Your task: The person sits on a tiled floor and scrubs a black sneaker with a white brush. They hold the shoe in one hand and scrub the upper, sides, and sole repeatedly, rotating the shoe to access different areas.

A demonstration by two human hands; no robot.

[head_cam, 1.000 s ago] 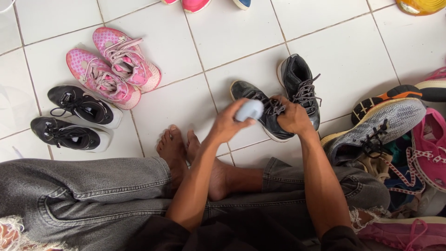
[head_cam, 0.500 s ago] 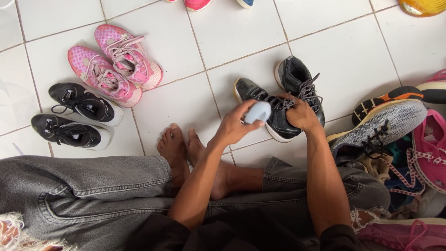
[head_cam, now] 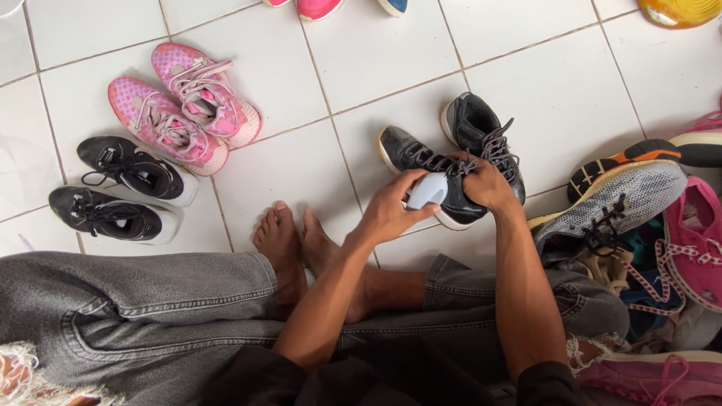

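The left hand is closed around a small pale brush, though it could be some other cleaning tool, pressed to the side of a black shoe. The right hand grips that shoe at its laces, just above the white tiled floor. Its partner shoe stands touching it behind. Pink sneakers and black sneakers lie well apart to the left.

White tiled floor — sneaker pairs scattered.
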